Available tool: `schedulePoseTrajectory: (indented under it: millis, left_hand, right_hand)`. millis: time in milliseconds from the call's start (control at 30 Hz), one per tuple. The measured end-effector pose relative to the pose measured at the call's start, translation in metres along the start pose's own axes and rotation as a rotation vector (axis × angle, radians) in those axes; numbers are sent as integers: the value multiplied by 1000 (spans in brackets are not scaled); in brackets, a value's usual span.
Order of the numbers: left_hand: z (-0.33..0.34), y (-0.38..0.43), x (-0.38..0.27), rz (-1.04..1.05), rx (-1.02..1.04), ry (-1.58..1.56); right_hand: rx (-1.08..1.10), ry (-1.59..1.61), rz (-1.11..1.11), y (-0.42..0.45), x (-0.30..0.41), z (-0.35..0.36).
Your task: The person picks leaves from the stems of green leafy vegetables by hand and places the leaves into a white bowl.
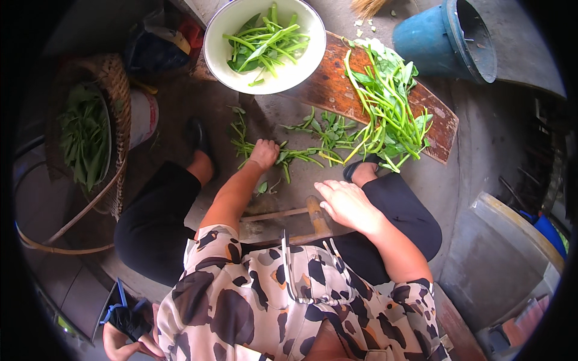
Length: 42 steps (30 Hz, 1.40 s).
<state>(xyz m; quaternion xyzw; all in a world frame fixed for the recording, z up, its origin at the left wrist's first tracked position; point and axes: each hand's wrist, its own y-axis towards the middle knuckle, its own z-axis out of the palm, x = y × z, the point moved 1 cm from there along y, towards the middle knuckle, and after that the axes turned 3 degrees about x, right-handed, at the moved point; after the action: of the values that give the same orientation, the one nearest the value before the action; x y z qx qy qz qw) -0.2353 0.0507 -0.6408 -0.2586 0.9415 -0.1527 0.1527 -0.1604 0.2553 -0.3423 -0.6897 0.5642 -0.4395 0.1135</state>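
Note:
My left hand (264, 153) reaches down to the floor, its fingers curled on loose leafy green stems (300, 155). Over the front of a low wooden stool (316, 216), my right hand (345, 203) hovers with its fingers loosely bent and nothing visible in it. A pile of long-stemmed leafy greens (390, 106) lies across a worn wooden board (438, 122), some stems hanging over its near edge. At the board's left end, a white enamel basin (214, 49) holds cut stems and leaves (266, 45).
A woven basket (118, 117) at left holds a container of leafy greens (83, 140), beside a white bucket (143, 117). A blue bucket (429, 43) lies tilted behind the board, near broom bristles (366, 8). Part of another person (122, 338) shows at lower left.

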Motion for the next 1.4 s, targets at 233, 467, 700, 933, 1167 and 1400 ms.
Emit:
schedulePoseTrajectory:
  millis: [233, 467, 700, 933, 1167, 1400]
  left_hand:
    - [-98, -30, -4, 314, -163, -410]
    - [-219, -73, -119, 248, -372, -1107]
    - [-207, -53, -123, 345, -525, -952]
    - [-58, -40, 42, -584, 118, -366]
    - [-2, -53, 54, -649, 49, -457]
    - [-9, -31, -54, -39, 177, -595]
  right_hand:
    - [369, 177, 176, 5, -23, 59]
    - [-417, 1220, -195, 3, -6, 62]
    - [-737, 1081, 54, -22, -12, 35]
    - [-822, 1225, -173, -29, 1, -12]
    - [-778, 1103, -11, -49, -10, -36]
    - [-912, 945, 12, -61, -2, -39]
